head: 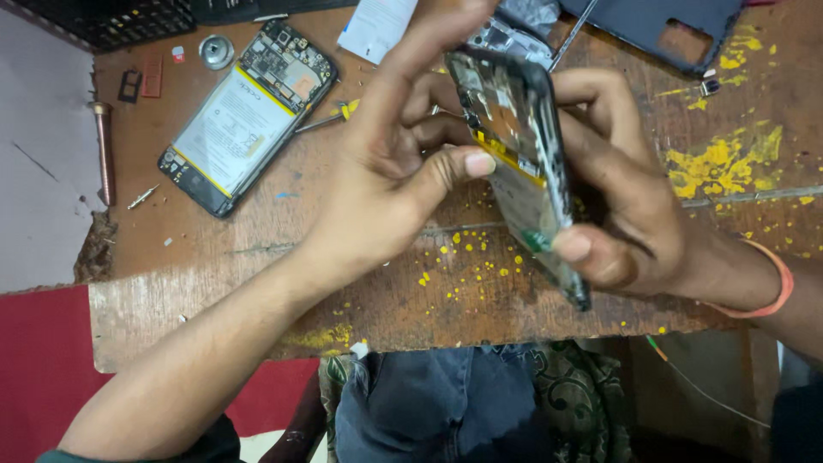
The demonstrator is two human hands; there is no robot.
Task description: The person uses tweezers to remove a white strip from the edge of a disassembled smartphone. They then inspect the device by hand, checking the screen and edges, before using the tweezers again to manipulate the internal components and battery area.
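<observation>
An opened phone (523, 163) with its back cover off is held on edge above the wooden table (480, 291). My right hand (634, 197) grips it from the right, thumb on its lower edge. My left hand (403, 146) holds it from the left, with the thumb pressed on the exposed inside near the yellow strip and a finger reaching over the top. A second opened phone (244, 116) with a white battery lies flat at the upper left.
A small screwdriver (330, 118) lies beside the second phone. A dark phone back cover (651, 26) sits at the top right. A round metal cap (216, 51), small card trays (141, 81) and a copper rod (104, 150) lie at the left. Yellow paint spots mark the table.
</observation>
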